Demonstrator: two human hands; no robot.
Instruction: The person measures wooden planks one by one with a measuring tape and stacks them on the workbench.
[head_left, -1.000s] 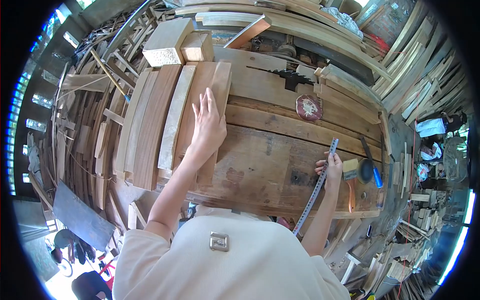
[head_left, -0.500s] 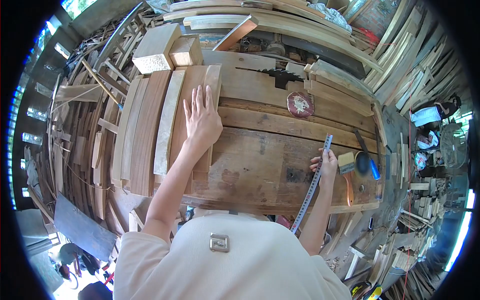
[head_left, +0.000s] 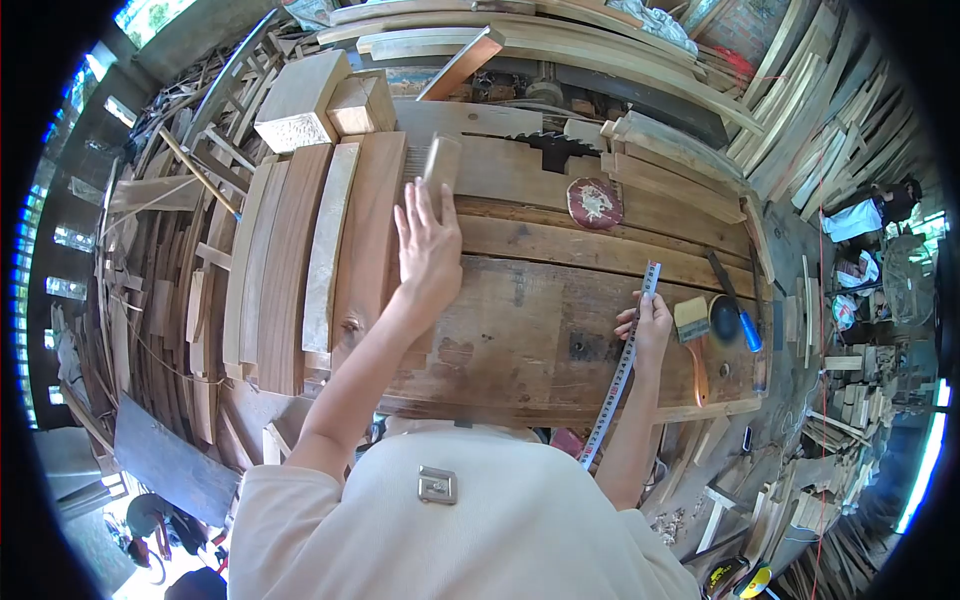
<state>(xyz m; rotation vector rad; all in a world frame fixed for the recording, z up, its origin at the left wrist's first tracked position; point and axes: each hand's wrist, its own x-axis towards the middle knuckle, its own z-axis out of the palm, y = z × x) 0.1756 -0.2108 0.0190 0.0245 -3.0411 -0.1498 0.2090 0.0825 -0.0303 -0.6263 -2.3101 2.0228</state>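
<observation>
My left hand lies over a narrow wooden board, its fingers stretched toward the board's far end; the board is slightly blurred and partly hidden under the palm. Left of it a wider brown plank lies lengthwise. My right hand is closed on a measuring tape, whose blade slants from past my fingertips down toward my shirt. Just right of that hand are a paint brush, a round dark object and a blue-handled tool.
Several planks lie side by side at the bench's left, with two wooden blocks behind. A saw blade shows in the bench, near a red patterned disc. Lumber surrounds it. A person is at the lower left.
The narrow board under my left hand has shifted right, away from the wider plank, and my left hand has moved right with it. My right hand still holds the tape.
</observation>
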